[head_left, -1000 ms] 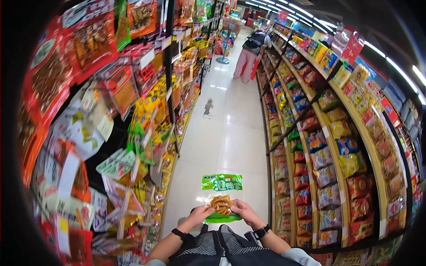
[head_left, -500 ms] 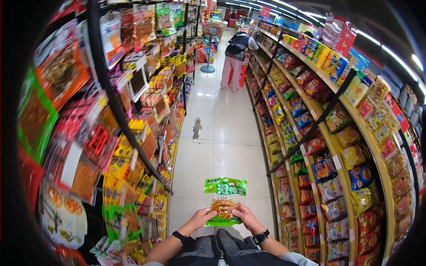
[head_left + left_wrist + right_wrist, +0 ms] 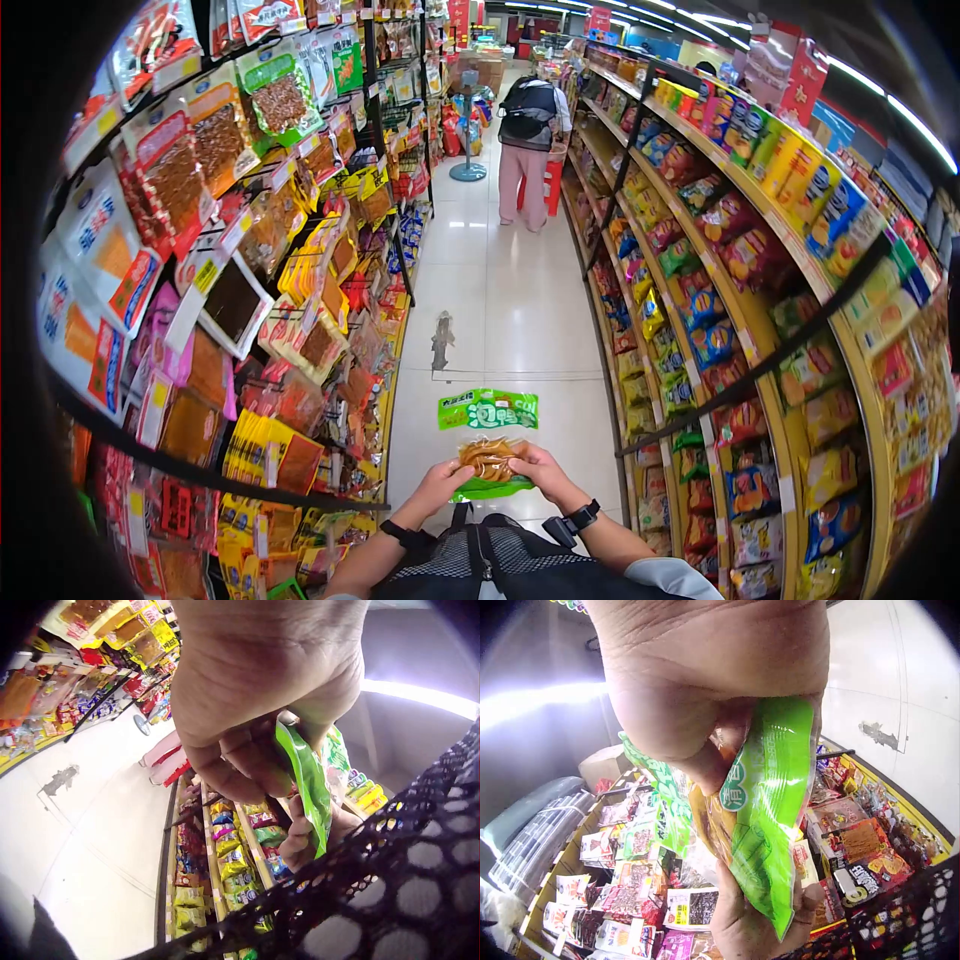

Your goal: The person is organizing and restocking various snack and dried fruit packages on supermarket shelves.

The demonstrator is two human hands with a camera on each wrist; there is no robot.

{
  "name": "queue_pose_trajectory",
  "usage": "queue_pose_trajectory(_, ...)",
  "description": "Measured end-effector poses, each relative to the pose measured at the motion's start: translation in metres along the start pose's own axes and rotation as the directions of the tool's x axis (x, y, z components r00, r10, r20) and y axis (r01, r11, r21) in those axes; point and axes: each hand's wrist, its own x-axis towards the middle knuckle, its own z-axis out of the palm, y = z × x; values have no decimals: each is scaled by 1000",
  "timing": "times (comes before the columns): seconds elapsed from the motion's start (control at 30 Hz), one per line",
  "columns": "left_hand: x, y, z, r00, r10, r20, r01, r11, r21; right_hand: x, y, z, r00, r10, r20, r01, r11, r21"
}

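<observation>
A green and clear snack packet [image 3: 490, 412] with brown food in its window is held in front of the body by both hands. My left hand [image 3: 438, 490] pinches its lower left side, thumb on the front. The right hand [image 3: 545, 474] grips the lower right side in the same way. In the left wrist view the packet [image 3: 306, 776] shows edge-on, with fingers of the left hand [image 3: 259, 697] curled behind it. From the right wrist the green back of the packet [image 3: 772, 802] is seen, tilted, the right hand [image 3: 712, 690] above it.
Racks of hanging snack packets [image 3: 290, 95] line the left side. On the right, shelves [image 3: 735, 330] carry bagged snacks, with cans along the top. Between them runs a pale tiled floor [image 3: 520, 300] with a dark worn patch. A person [image 3: 530, 140] with a backpack stands farther up the aisle.
The view has moved forward along the aisle and shifted past the racks. Both hands keep hold of the packet, which has tilted slightly. The person ahead appears nearer.
</observation>
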Motion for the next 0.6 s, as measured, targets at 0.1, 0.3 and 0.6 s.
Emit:
queue_pose_trajectory(0.1, 56, 0, -24, 999, -42, -9, 42, 998, -52, 57, -13, -22, 999, 47, -6, -47, 999, -22)
queue_pose_trajectory(0.3, 203, 24, -81, 1000, -5, 3, 5, 1000, -24, 191, -76, -67, 994, 90, -66, -96, 991, -94)
queue_pose_trajectory(0.6, 398, 140, -183, 991, 134, -9, -132, 984, 122, 405, -163, -129, 997, 11, -82, -25, 985, -173)
